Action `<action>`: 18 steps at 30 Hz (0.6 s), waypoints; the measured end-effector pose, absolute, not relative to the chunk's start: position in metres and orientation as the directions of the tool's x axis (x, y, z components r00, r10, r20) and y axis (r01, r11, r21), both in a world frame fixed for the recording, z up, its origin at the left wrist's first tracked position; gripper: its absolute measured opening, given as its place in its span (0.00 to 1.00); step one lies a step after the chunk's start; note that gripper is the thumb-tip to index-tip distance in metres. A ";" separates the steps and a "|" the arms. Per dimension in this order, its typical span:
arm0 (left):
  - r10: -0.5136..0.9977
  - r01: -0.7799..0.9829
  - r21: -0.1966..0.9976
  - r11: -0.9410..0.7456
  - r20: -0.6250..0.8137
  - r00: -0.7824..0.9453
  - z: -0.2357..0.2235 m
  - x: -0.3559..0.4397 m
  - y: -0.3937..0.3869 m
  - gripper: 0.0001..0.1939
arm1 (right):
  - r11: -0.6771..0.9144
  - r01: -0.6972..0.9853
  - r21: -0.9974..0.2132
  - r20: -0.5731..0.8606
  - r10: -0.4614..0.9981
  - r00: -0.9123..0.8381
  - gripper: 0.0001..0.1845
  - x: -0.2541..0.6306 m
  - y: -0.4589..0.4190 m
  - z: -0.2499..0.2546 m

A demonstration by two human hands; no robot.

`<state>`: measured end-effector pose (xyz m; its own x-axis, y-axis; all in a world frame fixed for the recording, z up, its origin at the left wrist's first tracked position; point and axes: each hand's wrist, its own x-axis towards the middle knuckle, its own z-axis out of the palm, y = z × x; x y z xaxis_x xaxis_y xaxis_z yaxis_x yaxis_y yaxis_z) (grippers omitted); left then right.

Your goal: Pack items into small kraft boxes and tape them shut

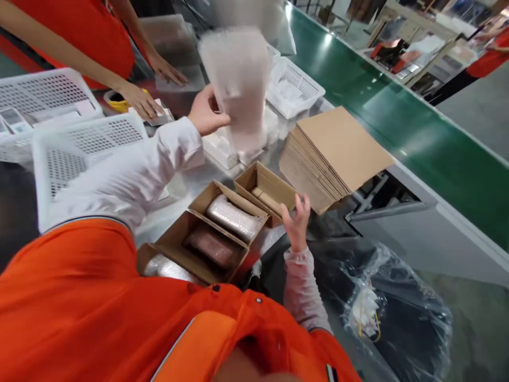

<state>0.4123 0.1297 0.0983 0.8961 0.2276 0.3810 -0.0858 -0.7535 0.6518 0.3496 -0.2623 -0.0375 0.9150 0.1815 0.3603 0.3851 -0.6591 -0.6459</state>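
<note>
My left hand (209, 112) is closed on the edge of a clear plastic bag (242, 79), raised above the table and blurred by motion. The thumb lies across the bag's near side and the other fingers are partly hidden. Below it, my right hand (297, 220) is at the right end of an open cardboard box (274, 187), fingers apart; whether they touch the box I cannot tell. Beside that box stands another open box with a bubble-wrapped roll (234, 216) in it. A third box contains a pinkish wrapped item (214, 246). Closest to my body lies another wrapped item (169, 267), partly hidden.
Flattened cardboard (338, 154) is stacked on the right, by a green conveyor belt (397, 111). White baskets (294, 87) (89, 135) stand behind and left. A co-worker's hands (143, 101) rest over small items. A plastic-lined bin (397, 313) is at lower right.
</note>
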 end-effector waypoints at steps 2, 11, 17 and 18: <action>0.103 -0.345 0.837 -0.425 0.423 0.900 0.115 0.403 0.102 0.39 | -0.662 0.376 -0.649 0.310 0.222 0.924 0.34 0.353 -0.259 -0.044; -0.455 -0.239 0.685 -0.688 -0.151 0.878 0.097 0.403 0.027 0.32 | -0.660 0.287 -0.694 0.151 0.257 0.955 0.42 0.353 -0.258 -0.043; -0.283 -0.225 0.183 -0.957 -0.414 0.865 0.099 0.407 -0.025 0.32 | -0.637 0.072 -0.767 0.027 0.081 0.996 0.53 0.349 -0.253 -0.038; -0.260 -0.189 0.202 -0.961 -0.428 0.866 0.100 0.409 -0.031 0.29 | -0.555 0.035 -0.831 -0.017 0.087 0.996 0.54 0.350 -0.253 -0.038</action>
